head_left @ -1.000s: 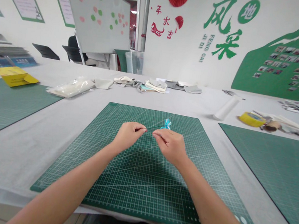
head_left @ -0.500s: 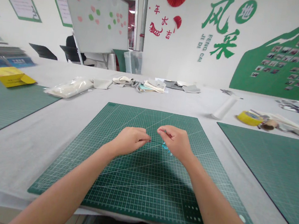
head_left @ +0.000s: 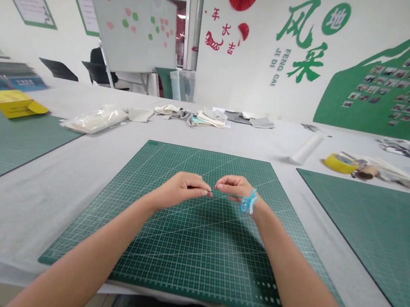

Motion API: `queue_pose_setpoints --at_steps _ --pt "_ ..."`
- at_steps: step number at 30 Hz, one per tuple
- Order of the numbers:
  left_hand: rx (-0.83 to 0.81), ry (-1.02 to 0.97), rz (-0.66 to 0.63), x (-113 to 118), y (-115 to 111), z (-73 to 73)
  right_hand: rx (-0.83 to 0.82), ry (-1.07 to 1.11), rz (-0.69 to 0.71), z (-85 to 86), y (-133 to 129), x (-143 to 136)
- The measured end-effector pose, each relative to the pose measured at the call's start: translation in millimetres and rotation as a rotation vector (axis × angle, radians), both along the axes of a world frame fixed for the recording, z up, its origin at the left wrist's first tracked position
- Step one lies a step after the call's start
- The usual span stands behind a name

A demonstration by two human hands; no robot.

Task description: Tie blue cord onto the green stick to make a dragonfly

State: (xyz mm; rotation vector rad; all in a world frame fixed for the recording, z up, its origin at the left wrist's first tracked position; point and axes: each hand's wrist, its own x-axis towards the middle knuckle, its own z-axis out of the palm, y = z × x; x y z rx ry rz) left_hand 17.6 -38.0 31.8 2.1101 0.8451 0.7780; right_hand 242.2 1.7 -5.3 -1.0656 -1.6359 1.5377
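Note:
A small blue and white looped piece [head_left: 248, 202] lies against my right wrist, at the end of a thin dark green stem. My right hand [head_left: 237, 187] is closed, its fingers pinched near the stem. Close by, my left hand [head_left: 185, 190] pinches the stem's other end between thumb and fingertips. The fingertips of both hands nearly meet, above the middle of a green gridded cutting mat [head_left: 192, 252].
Two more mats lie at the left [head_left: 9, 148] and right [head_left: 377, 221]. Farther back are a yellow envelope [head_left: 17, 104], a plastic bag [head_left: 96, 119], folded cloths [head_left: 211, 117], a white roll [head_left: 306, 148] and yellow tape [head_left: 340, 163].
The blue and white piece has moved from below my right hand to beside my right wrist. My left hand has shifted slightly right, closer to my right fingertips.

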Motion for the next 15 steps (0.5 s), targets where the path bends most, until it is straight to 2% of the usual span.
queue_pose_setpoints --at_steps 3,7,10,15 --pt "-0.109 -0.167 0.154 1 5 -4.3 0.038 0.002 -0.007 -1.6 -4 -9" --pt "-0.265 -0.307 0.396 3 10 -11.3 0.174 -0.068 -0.019 -2.5 -8 -20" --pt "-0.311 -0.354 0.463 3 13 -14.0 0.327 -0.145 -0.035 -3.6 -12 -26" --pt "-0.287 -0.357 0.526 1 16 -17.2 0.609 -0.288 -0.122 -0.7 -25 -33"
